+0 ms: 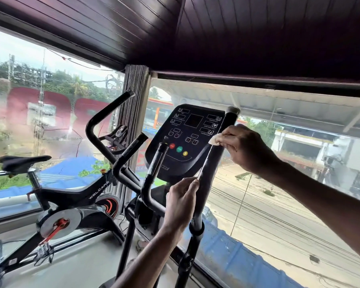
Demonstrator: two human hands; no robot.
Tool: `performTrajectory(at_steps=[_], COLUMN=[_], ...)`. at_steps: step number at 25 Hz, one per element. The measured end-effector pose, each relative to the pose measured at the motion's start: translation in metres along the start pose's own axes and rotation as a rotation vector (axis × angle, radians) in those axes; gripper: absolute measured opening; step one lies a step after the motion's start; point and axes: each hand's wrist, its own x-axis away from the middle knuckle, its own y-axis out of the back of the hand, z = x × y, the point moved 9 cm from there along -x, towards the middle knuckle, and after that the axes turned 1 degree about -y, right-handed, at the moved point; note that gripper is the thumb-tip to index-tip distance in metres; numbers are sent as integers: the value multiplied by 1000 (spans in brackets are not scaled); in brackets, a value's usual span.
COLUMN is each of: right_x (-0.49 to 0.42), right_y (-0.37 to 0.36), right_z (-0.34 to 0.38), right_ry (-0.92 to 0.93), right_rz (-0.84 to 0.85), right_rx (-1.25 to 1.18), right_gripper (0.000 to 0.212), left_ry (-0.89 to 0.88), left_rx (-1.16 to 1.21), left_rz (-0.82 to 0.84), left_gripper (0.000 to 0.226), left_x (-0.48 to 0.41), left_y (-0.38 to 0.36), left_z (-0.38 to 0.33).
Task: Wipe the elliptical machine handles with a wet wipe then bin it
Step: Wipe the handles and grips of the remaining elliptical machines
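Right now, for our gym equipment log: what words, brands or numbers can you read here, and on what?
"WELCARE": on the spin bike, along its frame.
Labels on the elliptical console: too small to read.
White sign outside the left window: blurred, unreadable.
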Motion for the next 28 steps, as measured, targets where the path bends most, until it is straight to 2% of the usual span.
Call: performTrajectory(at_steps=[4, 5, 7, 9, 12, 13, 16, 17, 21, 25, 28], right_x=[23, 21, 11, 15, 30, 26, 10, 13, 37, 28, 38], right_y=[-20, -21, -12, -18, -31, -29, -12, -13, -24, -9, -18], right_z=[50, 46, 28, 36, 76, 70, 33, 35, 72, 45, 62], right_ry=[210, 201, 59, 29, 234, 232, 11, -16, 190, -24, 127], right_rz=[182, 171, 65, 79, 243, 238, 64, 57, 210, 42, 112], right_rx=[-73, -39, 21, 5, -68, -58, 45, 46, -12, 35, 54], right_gripper=[30, 34, 41, 39, 35, 34, 35, 35, 28, 26, 21], left_ry=[-11, -8, -2, 2, -13, -21, -9, -2, -14, -2, 5], left_rx=[45, 45, 44, 51, 85, 93, 93, 89, 98, 97, 86], left_rz=[40, 43, 48, 55, 29, 7, 3, 16, 51, 71, 98], left_gripper=[29, 26, 23, 22, 24, 25, 22, 22, 22, 24, 30], left_x=[0, 0, 1, 2, 2, 3, 5, 5, 3, 1, -2], left_y=[-1, -1, 0, 1, 5, 7, 8, 7, 7, 6, 5], left_z=[1, 2, 5, 6, 4, 3, 6, 7, 5, 7, 4])
